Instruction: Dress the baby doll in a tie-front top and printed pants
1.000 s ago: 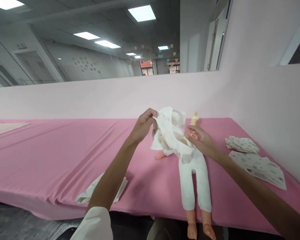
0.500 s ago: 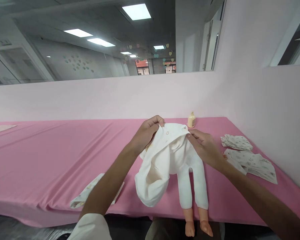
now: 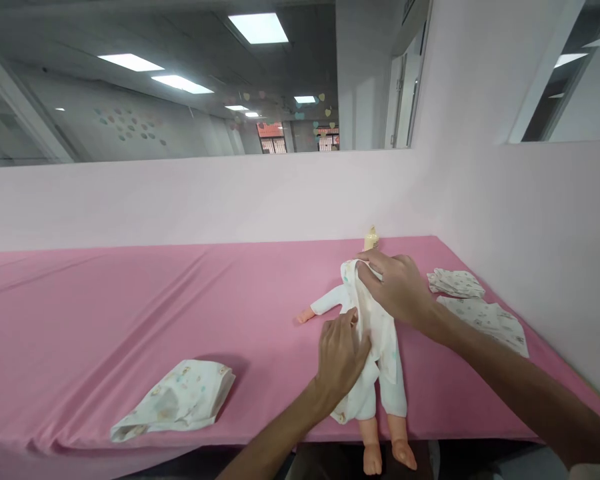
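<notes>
A doll [image 3: 372,459] in a white long-sleeved outfit lies on its back on the pink sheet, its bare feet towards me over the table edge. One sleeved arm [image 3: 329,301] stretches out to the left; its head is hidden behind my right hand. A cream baby garment [image 3: 366,310] with small prints lies bunched lengthwise over the doll's torso. My right hand [image 3: 399,285] pinches the garment's upper end between thumb and fingers. Lower down, my left hand [image 3: 341,357] has curled fingers closed on the garment's left edge.
The pink sheet [image 3: 145,320] covers a long table against a wall. A printed folded cloth [image 3: 177,399] lies front left. Two printed cloths, a smaller one [image 3: 456,283] and a larger one [image 3: 490,322], lie at the right. A pale yellow bottle [image 3: 371,239] stands behind the doll.
The garment has gone from being held up and spread between both hands to lying over the doll's torso. My left hand has moved right and down; the doll's left-side arm now shows.
</notes>
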A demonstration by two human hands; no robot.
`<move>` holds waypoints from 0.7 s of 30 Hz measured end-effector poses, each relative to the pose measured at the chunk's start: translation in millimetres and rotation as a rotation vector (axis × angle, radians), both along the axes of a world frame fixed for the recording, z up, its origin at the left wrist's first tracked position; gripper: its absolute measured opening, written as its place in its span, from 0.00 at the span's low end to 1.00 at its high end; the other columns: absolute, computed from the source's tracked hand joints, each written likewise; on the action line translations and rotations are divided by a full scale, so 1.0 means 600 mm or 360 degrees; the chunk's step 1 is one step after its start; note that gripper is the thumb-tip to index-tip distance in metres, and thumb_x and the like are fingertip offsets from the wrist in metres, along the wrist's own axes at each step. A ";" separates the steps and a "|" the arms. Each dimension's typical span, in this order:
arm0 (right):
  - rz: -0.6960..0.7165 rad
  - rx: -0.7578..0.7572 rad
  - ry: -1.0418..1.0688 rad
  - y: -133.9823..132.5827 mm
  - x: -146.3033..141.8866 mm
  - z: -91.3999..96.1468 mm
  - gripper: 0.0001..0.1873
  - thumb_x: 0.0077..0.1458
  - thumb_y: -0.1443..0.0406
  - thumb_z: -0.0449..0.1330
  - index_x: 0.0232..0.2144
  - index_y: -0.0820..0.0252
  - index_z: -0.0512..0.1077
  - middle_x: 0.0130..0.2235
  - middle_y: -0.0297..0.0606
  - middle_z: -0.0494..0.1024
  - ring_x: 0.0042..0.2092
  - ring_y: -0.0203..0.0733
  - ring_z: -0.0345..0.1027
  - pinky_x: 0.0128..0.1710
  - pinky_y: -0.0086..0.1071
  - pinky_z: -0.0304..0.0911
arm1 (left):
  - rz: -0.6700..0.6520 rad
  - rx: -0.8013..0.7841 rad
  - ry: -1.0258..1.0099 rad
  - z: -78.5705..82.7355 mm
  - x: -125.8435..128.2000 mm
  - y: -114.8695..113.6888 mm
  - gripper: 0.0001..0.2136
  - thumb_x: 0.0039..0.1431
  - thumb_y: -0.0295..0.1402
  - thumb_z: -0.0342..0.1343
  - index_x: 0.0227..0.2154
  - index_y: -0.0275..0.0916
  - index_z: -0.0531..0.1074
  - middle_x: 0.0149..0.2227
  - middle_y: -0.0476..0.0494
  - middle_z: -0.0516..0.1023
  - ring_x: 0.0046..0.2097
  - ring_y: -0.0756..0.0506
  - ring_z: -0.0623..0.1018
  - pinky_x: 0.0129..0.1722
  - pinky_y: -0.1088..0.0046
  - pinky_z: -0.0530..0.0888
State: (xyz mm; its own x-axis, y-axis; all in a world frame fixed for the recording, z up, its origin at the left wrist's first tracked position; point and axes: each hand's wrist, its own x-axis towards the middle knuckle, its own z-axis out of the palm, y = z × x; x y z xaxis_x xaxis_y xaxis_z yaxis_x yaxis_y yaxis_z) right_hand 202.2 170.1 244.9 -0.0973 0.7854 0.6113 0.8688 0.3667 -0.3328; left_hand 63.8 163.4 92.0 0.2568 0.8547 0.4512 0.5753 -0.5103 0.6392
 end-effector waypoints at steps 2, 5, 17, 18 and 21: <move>-0.0059 0.0066 -0.0083 -0.007 0.010 0.004 0.16 0.58 0.65 0.47 0.34 0.57 0.75 0.16 0.29 0.63 0.18 0.34 0.49 0.25 0.31 0.43 | 0.0015 -0.0041 0.0060 0.000 -0.010 0.011 0.12 0.63 0.36 0.43 0.43 0.45 0.70 0.38 0.35 0.76 0.44 0.33 0.75 0.46 0.50 0.68; -0.0148 -0.0005 -0.0096 -0.021 0.039 0.008 0.15 0.56 0.65 0.48 0.34 0.57 0.75 0.14 0.28 0.60 0.17 0.34 0.48 0.24 0.30 0.43 | 0.0059 0.0037 0.0068 0.016 -0.061 0.023 0.16 0.62 0.30 0.41 0.48 0.44 0.68 0.44 0.38 0.77 0.48 0.36 0.75 0.48 0.55 0.70; 0.0201 -0.0771 0.0042 -0.086 0.152 -0.043 0.16 0.58 0.54 0.53 0.25 0.54 0.73 0.23 0.33 0.72 0.25 0.38 0.62 0.23 0.30 0.51 | -0.0092 -0.0028 0.0210 0.139 -0.304 -0.015 0.12 0.58 0.42 0.53 0.39 0.51 0.79 0.38 0.49 0.82 0.37 0.42 0.80 0.35 0.73 0.74; 0.0265 -0.0848 0.0056 -0.090 0.156 -0.041 0.17 0.58 0.52 0.54 0.24 0.54 0.73 0.23 0.33 0.72 0.25 0.37 0.61 0.23 0.30 0.51 | -0.0153 -0.0033 0.0235 0.148 -0.316 -0.018 0.11 0.58 0.42 0.53 0.39 0.53 0.80 0.38 0.50 0.83 0.36 0.42 0.80 0.34 0.74 0.74; 0.0465 -0.1054 0.0138 -0.098 0.165 -0.033 0.19 0.57 0.51 0.57 0.22 0.57 0.70 0.23 0.32 0.68 0.25 0.34 0.56 0.22 0.28 0.48 | -0.0360 -0.0108 0.0409 0.173 -0.353 -0.027 0.12 0.59 0.40 0.52 0.39 0.56 0.80 0.38 0.52 0.83 0.36 0.44 0.81 0.35 0.76 0.76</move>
